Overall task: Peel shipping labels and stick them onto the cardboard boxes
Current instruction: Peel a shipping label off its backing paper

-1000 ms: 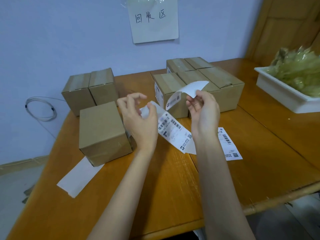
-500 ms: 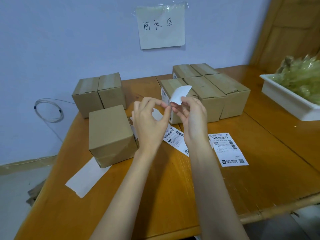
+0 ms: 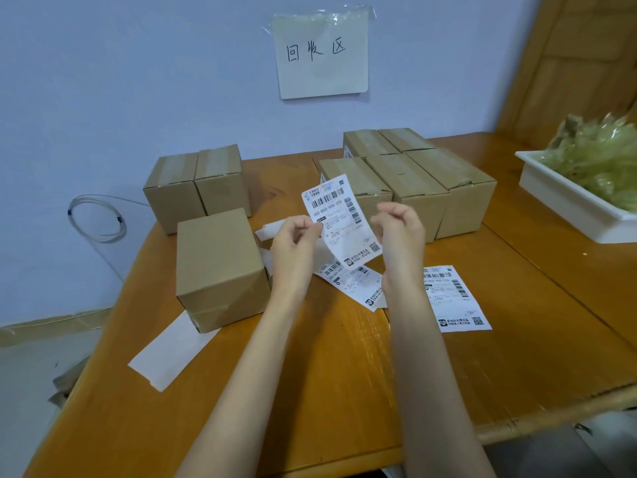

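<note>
Shipping label [image 3: 339, 219] pinched upright by left hand [image 3: 296, 241]; right hand [image 3: 400, 232] curled beside it, contact unclear.

white tray [image 3: 565, 205] cut off at right, label [image 3: 341, 222] print illegible

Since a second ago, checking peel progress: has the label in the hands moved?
Yes. The label has swung from curled near the right hand to printed-side-up by the left hand, before the box.
</note>
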`<action>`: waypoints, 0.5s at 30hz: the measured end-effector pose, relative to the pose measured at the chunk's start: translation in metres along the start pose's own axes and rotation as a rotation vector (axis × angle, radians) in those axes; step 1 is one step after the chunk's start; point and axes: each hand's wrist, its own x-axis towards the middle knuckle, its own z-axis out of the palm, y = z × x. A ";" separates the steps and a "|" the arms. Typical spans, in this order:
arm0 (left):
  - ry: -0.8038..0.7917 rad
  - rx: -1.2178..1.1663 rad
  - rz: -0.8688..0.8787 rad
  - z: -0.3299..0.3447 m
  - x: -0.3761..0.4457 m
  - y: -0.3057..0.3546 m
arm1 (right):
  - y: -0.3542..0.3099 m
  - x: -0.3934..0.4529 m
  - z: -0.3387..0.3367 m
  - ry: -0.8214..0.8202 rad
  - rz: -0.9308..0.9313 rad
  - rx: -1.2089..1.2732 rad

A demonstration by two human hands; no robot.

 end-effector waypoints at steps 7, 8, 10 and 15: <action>-0.030 -0.051 -0.165 -0.001 0.001 -0.006 | 0.025 -0.002 -0.002 0.020 0.009 -0.219; -0.021 -0.029 -0.179 -0.002 0.001 -0.007 | 0.025 -0.002 -0.002 0.024 0.001 -0.212; 0.020 0.015 -0.178 -0.003 0.002 -0.008 | 0.024 -0.002 0.000 0.025 -0.041 -0.238; 0.143 0.046 -0.079 -0.023 0.005 0.002 | 0.012 -0.007 0.028 -0.041 -0.169 -0.257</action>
